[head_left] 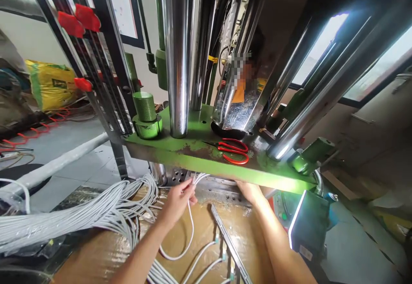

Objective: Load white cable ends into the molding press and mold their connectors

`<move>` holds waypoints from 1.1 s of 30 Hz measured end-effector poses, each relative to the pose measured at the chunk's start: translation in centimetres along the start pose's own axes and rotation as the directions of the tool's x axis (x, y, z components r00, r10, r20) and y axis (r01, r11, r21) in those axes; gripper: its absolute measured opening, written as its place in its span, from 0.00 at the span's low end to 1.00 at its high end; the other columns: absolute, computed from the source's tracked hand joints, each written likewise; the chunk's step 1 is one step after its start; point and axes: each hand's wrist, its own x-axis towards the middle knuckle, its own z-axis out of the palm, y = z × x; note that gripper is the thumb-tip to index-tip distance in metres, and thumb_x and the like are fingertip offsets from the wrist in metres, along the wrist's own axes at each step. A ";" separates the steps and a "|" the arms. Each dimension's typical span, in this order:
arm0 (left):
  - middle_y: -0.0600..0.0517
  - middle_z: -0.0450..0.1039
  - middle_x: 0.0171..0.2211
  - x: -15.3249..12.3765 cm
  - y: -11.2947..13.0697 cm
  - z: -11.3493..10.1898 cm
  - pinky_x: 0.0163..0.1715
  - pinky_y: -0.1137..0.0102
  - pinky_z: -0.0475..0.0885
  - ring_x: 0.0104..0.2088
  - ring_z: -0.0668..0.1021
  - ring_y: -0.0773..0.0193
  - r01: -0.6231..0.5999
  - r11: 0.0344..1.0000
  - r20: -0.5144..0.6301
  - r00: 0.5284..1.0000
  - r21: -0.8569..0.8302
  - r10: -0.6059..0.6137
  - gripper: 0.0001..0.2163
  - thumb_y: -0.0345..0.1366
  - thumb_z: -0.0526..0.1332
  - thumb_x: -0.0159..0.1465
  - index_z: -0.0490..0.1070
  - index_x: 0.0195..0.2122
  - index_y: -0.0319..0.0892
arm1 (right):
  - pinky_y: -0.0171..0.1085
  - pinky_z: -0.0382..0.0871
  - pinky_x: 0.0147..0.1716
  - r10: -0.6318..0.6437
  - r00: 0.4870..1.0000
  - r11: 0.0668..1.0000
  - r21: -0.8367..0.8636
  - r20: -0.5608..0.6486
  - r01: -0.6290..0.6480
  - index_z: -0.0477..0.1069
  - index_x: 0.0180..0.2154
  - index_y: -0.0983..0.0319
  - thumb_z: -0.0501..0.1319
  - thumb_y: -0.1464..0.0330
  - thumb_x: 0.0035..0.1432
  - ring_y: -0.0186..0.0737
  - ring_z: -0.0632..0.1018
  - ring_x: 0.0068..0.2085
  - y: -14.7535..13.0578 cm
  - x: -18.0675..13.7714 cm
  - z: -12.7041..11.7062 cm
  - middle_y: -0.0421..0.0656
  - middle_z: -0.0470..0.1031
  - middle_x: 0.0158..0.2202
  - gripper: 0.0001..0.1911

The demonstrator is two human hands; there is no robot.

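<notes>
My left hand (177, 200) is pinched on a white cable (192, 228) just below the front edge of the green press plate (193, 153). The cable loops down over the brown work surface (206, 232). My right hand (249, 191) reaches under the same plate, and its fingers are hidden by the plate edge. A perforated metal block (206, 181) sits under the plate between the two hands.
Red-handled scissors (232, 150) lie on the green plate. A big bundle of white cables (80, 213) fans out at left. A metal strip with cable ends (230, 245) lies on the surface. Chrome columns (176, 56) rise above. A dark control box (307, 228) hangs at right.
</notes>
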 end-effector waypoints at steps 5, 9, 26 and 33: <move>0.55 0.64 0.29 -2.9 3.6 -4.1 0.17 0.77 0.53 0.19 0.61 0.76 0.164 0.976 0.326 0.939 -0.146 -0.109 0.24 0.47 0.63 0.60 0.69 0.53 0.38 | 0.35 0.64 0.24 0.175 0.982 0.978 0.098 0.068 -0.182 0.68 0.24 0.61 0.48 0.52 0.64 0.34 0.69 0.23 -0.9 -7.4 -0.5 0.38 0.69 0.20 0.25; 0.54 0.64 0.30 -5.1 3.8 -4.6 0.18 0.77 0.50 0.20 0.60 0.76 0.231 0.972 0.467 0.855 0.048 -0.226 0.17 0.49 0.62 0.60 0.71 0.38 0.37 | 0.36 0.64 0.29 0.301 0.942 0.911 0.248 0.150 -0.331 0.65 0.24 0.60 0.49 0.53 0.63 0.36 0.70 0.28 -1.7 -12.2 -1.2 0.38 0.70 0.24 0.22; 0.55 0.65 0.24 -6.4 3.7 -3.9 0.23 0.75 0.56 0.23 0.65 0.70 0.154 0.959 0.564 0.782 0.239 -0.267 0.17 0.50 0.58 0.63 0.69 0.31 0.38 | 0.37 0.64 0.29 0.385 0.889 0.811 0.368 0.248 -0.454 0.66 0.23 0.59 0.51 0.52 0.62 0.39 0.71 0.29 -2.4 -15.7 -1.4 0.40 0.71 0.24 0.22; 0.50 0.74 0.29 -10.1 7.7 -3.2 0.32 0.68 0.62 0.31 0.72 0.60 -0.227 0.925 0.867 0.469 0.305 -0.171 0.14 0.45 0.56 0.66 0.81 0.39 0.48 | 0.38 0.65 0.25 0.267 0.963 0.963 0.051 -0.038 -0.265 0.68 0.24 0.58 0.49 0.52 0.63 0.39 0.73 0.23 -2.2 -17.6 -1.0 0.42 0.72 0.21 0.23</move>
